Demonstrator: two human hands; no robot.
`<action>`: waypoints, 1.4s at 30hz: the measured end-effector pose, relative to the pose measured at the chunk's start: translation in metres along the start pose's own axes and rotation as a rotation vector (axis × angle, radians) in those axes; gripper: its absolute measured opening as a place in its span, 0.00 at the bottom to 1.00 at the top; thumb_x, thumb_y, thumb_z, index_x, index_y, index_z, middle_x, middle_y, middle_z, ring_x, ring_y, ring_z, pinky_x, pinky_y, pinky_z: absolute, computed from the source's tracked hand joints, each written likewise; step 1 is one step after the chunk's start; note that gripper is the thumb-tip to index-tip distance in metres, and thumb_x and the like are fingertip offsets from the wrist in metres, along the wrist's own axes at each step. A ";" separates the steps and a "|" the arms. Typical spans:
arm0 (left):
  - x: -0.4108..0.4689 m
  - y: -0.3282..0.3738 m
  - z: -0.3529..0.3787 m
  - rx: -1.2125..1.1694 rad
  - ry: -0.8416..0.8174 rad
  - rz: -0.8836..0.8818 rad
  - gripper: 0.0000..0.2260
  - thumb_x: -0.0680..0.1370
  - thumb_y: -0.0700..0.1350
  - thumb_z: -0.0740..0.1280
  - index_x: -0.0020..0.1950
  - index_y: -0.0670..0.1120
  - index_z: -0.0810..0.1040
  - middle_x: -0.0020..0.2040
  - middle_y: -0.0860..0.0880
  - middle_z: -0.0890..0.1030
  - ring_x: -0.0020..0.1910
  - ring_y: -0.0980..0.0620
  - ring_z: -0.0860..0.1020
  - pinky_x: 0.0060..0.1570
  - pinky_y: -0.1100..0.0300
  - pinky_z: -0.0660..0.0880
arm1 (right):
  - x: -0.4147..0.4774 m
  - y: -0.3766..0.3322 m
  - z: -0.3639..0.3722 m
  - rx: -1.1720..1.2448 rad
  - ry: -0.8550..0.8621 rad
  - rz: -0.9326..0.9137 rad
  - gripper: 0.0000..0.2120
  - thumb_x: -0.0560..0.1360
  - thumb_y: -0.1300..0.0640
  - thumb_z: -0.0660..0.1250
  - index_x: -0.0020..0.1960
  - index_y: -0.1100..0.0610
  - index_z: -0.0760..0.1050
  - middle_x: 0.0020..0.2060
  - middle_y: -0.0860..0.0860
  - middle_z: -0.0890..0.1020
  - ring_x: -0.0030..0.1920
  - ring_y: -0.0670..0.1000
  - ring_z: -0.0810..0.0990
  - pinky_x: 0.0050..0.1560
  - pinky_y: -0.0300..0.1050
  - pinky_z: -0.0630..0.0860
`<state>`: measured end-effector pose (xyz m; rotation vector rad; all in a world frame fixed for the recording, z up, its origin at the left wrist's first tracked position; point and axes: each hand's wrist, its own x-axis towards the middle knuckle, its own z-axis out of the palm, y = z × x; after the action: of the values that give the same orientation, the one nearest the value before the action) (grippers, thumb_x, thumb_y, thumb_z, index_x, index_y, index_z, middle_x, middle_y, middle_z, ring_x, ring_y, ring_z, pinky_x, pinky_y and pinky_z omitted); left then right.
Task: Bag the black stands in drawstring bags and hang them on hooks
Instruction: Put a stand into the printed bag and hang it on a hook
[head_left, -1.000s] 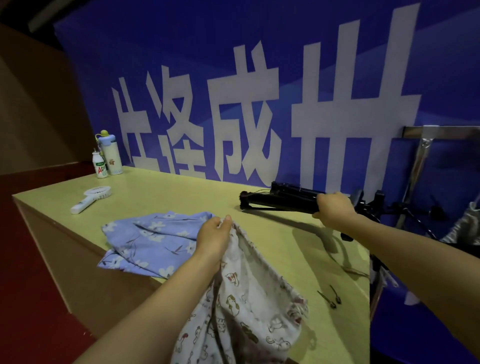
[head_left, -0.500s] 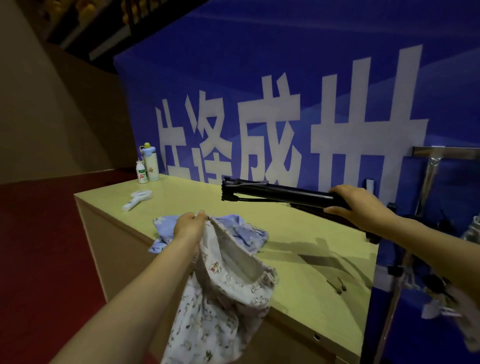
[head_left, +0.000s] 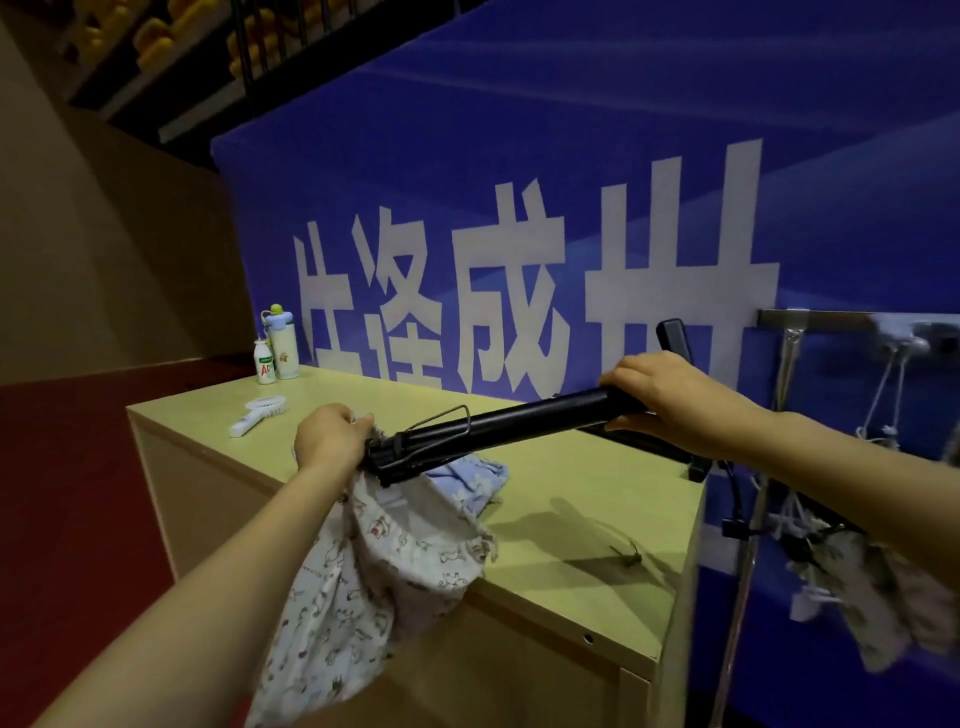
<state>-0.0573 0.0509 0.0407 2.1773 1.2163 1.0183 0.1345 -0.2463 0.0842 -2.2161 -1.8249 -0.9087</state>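
My right hand (head_left: 680, 402) grips a folded black stand (head_left: 498, 426) near its upper end, tilted down to the left. The stand's lower tip sits at the mouth of a white drawstring bag with a cartoon print (head_left: 374, 582). My left hand (head_left: 330, 439) pinches the rim of that bag and holds it open over the front edge of the table. A blue flowered bag (head_left: 472, 480) lies on the table just behind the white one. On the right, a filled printed bag (head_left: 878, 587) hangs by cords from a metal rack (head_left: 810, 319).
The pale wooden table (head_left: 576, 499) stands against a blue banner with large white characters. Two bottles (head_left: 278, 345) stand at its far left corner, and a white handheld fan (head_left: 257, 415) lies near them. Small dark clips (head_left: 628, 553) lie near the right edge.
My right hand has swung the stand down and leftward until its tip reaches the white bag's mouth. My left hand still holds the bag open. The view has shifted up and left.
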 end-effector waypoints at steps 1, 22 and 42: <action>-0.002 0.002 -0.002 0.004 0.009 0.024 0.14 0.78 0.48 0.63 0.37 0.40 0.73 0.32 0.43 0.73 0.39 0.42 0.72 0.37 0.57 0.64 | -0.001 -0.001 -0.002 -0.034 0.002 -0.016 0.19 0.74 0.49 0.67 0.62 0.56 0.74 0.52 0.52 0.80 0.51 0.52 0.77 0.54 0.42 0.71; -0.080 0.061 0.008 -0.286 -0.534 0.480 0.13 0.76 0.51 0.66 0.57 0.50 0.69 0.49 0.55 0.75 0.51 0.55 0.74 0.46 0.62 0.71 | 0.052 -0.073 -0.025 -0.405 0.075 -0.347 0.13 0.71 0.46 0.70 0.54 0.49 0.80 0.48 0.46 0.83 0.58 0.51 0.78 0.74 0.55 0.47; -0.062 0.060 0.000 -0.453 -0.019 0.232 0.17 0.72 0.52 0.72 0.55 0.44 0.75 0.52 0.46 0.80 0.52 0.45 0.78 0.49 0.53 0.75 | 0.009 -0.080 0.028 0.619 -0.558 0.637 0.14 0.77 0.54 0.65 0.53 0.65 0.77 0.39 0.56 0.82 0.35 0.50 0.80 0.35 0.40 0.79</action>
<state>-0.0470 -0.0333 0.0571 1.9836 0.6486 1.2250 0.0714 -0.2050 0.0451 -2.4562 -1.1344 0.3727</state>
